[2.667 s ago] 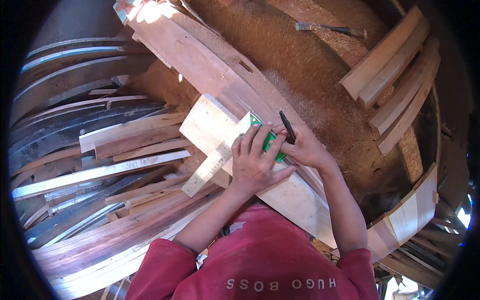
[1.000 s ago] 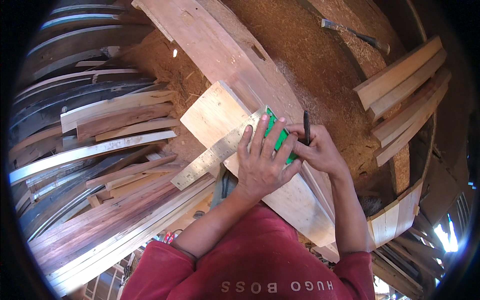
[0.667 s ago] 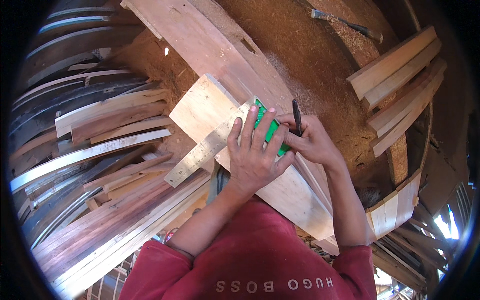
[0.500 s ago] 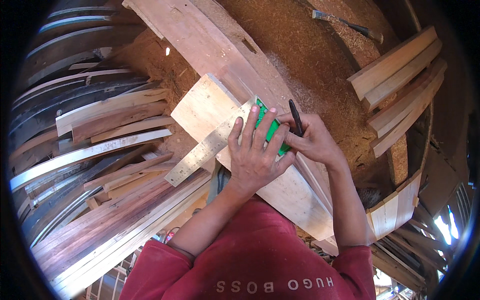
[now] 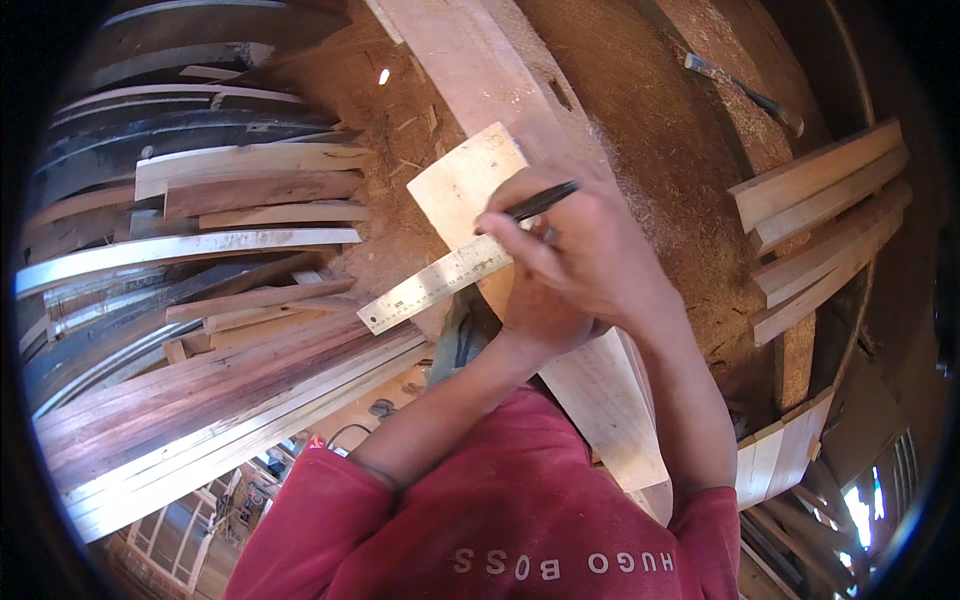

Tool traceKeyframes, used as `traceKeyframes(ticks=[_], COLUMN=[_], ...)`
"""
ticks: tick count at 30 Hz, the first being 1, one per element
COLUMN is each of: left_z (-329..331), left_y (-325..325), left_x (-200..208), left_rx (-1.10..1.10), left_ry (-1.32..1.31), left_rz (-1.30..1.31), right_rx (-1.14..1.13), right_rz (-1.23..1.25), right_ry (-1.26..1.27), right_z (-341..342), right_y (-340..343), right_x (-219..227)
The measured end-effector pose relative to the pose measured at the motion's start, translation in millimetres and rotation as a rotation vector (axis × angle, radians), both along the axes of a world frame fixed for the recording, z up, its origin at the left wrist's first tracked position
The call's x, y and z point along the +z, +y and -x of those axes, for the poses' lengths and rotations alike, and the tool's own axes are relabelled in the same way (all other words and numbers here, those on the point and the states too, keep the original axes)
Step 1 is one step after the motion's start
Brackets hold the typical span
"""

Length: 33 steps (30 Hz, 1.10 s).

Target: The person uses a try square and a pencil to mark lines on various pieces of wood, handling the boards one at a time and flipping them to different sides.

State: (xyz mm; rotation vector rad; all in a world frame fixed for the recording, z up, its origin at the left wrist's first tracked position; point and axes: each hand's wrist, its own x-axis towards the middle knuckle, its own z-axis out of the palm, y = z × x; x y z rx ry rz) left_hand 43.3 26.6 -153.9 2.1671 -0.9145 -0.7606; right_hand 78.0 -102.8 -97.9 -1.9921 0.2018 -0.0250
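A pale plank [image 5: 465, 180] lies slantwise in front of me, its squared far end showing past my hands. Across it rests the steel blade of a try square [image 5: 425, 292], with ruled marks along it. My left hand [image 5: 545, 312] holds the square down at its handle end; its fingers and the green handle are mostly hidden behind my other hand. Crossing over it, my right hand [image 5: 595, 245] is closed round a black pen [image 5: 543, 200]. The pen's back end points up to the right, and its tip is hidden by my fingers close to the blade's edge.
Under the plank runs a long dusty timber [image 5: 450, 60]. A chisel [image 5: 740, 92] lies at the far right, above several stacked wood strips [image 5: 820, 185]. More boards [image 5: 265, 185] and long planks [image 5: 200, 400] fill the left side. Sawdust and shavings cover the brown surface [image 5: 650, 100].
My right hand has swung left with the pen, from beside the square's handle to over my left hand and the blade. The whole view has shifted slightly.
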Motion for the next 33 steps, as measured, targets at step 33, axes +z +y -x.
traceKeyframes(ticks=[33], left_z=[5.3], left_y=[-2.3], left_x=[-2.4], left_rx=[0.051], left_ry=[0.016], left_rz=[0.155], right_rx=[0.345], right_rz=[0.298], right_ry=[0.068], right_z=[-27.6], right_y=[29.7], right_x=[3.4])
